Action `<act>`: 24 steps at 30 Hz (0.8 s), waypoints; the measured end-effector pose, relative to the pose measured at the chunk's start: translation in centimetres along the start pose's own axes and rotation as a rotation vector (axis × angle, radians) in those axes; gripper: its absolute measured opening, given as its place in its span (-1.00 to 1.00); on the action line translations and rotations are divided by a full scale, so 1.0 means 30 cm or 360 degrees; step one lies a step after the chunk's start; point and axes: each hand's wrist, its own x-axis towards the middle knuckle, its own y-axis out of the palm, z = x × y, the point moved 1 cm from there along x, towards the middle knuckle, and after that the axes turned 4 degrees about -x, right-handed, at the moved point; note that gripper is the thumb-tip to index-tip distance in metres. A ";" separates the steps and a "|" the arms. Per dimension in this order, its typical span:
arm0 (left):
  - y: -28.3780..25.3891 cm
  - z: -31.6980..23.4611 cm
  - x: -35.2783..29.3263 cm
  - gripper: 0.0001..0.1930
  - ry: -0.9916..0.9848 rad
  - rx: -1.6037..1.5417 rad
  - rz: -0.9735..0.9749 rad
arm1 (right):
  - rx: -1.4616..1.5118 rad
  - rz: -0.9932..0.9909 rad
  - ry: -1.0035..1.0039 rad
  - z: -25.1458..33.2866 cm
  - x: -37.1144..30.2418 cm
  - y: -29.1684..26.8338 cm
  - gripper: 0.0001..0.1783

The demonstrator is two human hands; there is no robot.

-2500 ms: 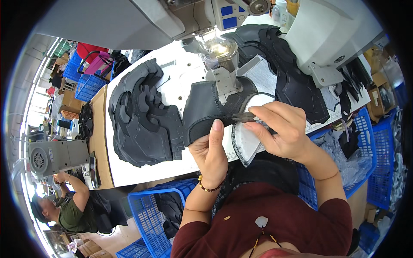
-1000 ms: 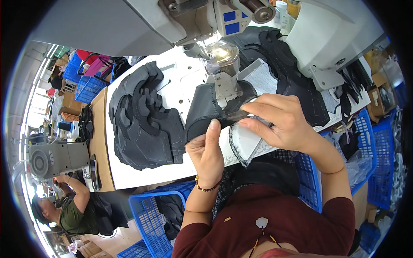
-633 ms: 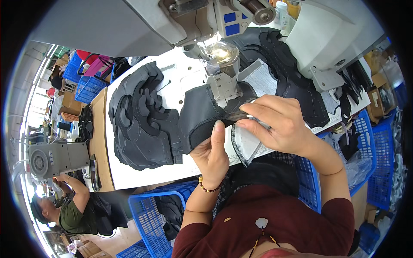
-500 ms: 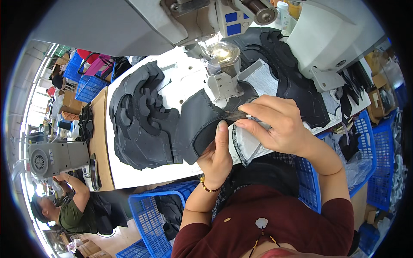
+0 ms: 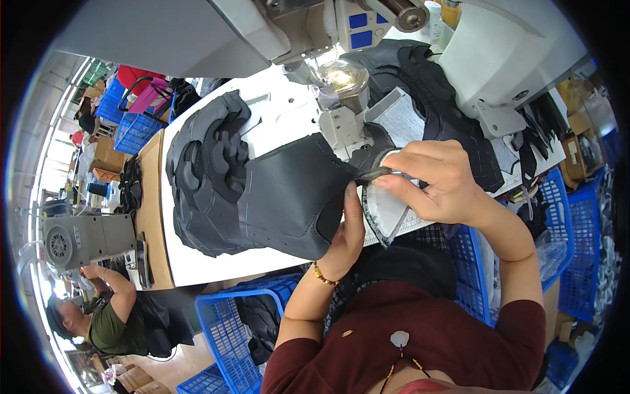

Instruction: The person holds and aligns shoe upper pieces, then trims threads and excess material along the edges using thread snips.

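My left hand (image 5: pixel 346 241) grips the edge of a stitched black shoe upper (image 5: pixel 289 190), thumb on top, fingers hidden beneath. The upper lies over the front of the white table. My right hand (image 5: pixel 438 180) is closed around small dark metal thread snips (image 5: pixel 374 173), pinched between thumb and fingers. Their tip meets the upper's corner beside my left thumb; whether a thread is between the blades is too small to tell. Below the snips hangs a white-lined part (image 5: pixel 386 211) with a dark border. A pile of black uppers (image 5: pixel 207 177) sits left of the held one.
The sewing machine head (image 5: pixel 298 29) and its lit lamp (image 5: pixel 341 77) stand beyond my hands. More black uppers (image 5: pixel 453 125) lie to the right. Blue baskets (image 5: pixel 243 328) flank me below the white table (image 5: pixel 190 269). At far left, a person (image 5: pixel 118 322) works at another machine.
The upper has been turned and spread flatter, showing more of its smooth face. Both hands have shifted slightly right, with the snips still in my right hand.
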 end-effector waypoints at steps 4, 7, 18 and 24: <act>0.004 0.003 0.004 -0.77 0.0011 0.0076 0.0109 | 0.0003 0.0135 0.0128 -0.003 -0.007 -0.011 -0.79; 0.016 0.008 0.003 -0.79 -0.0022 -0.0028 0.0093 | -0.0040 0.0092 0.0141 -0.010 -0.012 -0.008 -0.82; -0.003 0.055 0.039 -0.80 -0.0998 -0.0800 -0.0217 | 0.0293 0.0453 0.0383 -0.038 0.036 -0.013 -0.49; 0.021 0.063 0.135 -0.81 -0.1095 -0.0972 -0.0215 | -0.0123 0.0236 0.0146 -0.047 0.080 0.006 -0.63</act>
